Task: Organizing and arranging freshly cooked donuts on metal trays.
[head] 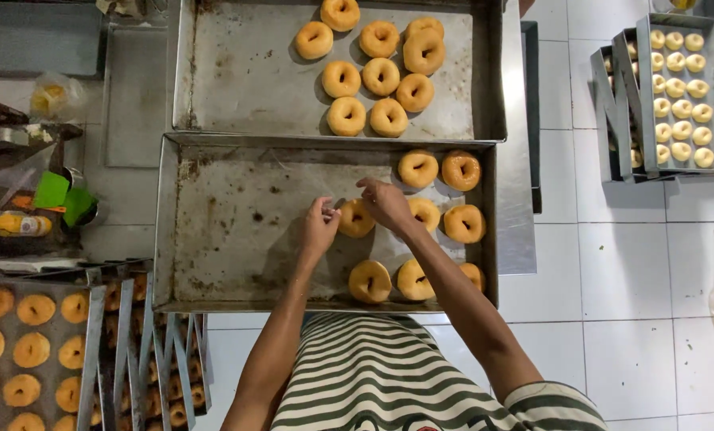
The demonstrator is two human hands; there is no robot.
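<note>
Nearest of all was the striped green-and-white shirt [389,375], and from it both bare arms reached out over the near metal tray [221,231]. The left hand [319,227] had its fingertips pinched together beside a golden doughnut [356,219] lying mid-tray; whether it gripped anything small I could not tell. The right hand [386,203] curled loosely over the far edge of that same doughnut, fingers bent and touching it, not closed round it. Other doughnuts lay to the right and nearer on this tray, with its left half bare and stained. A second tray [237,80] just beyond carried a cluster of nine at its far right. Racks of doughnuts [30,351] stood at near left, and trays of paler pieces [680,96] sat well apart at far right on the white tiled floor [612,263]. It looked like the work stood at handling that one doughnut; lifting it cleanly would call for a gentle hold on both sides.
</note>
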